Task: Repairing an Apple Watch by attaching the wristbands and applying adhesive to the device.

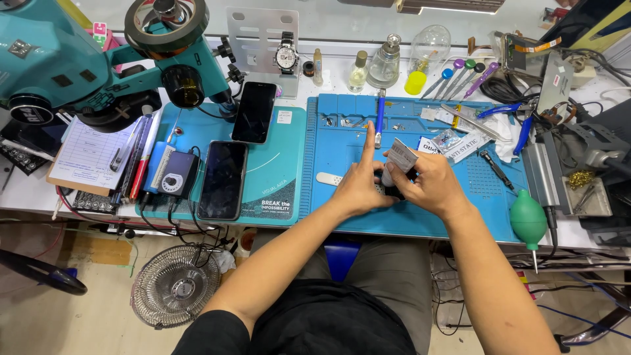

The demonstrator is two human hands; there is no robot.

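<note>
Over the ribbed blue rubber mat (342,217), the right hand (430,184) pinches a small flat grey packet (401,156) between curled fingers. The left hand (360,184) cups beside it, index finger straight up. 2 glossy black phones (223,179) lie left.

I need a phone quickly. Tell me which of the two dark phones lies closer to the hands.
The lower phone, lying nearer the table's front edge, is closer to the left hand. The other phone lies farther back, below the microscope.
</note>
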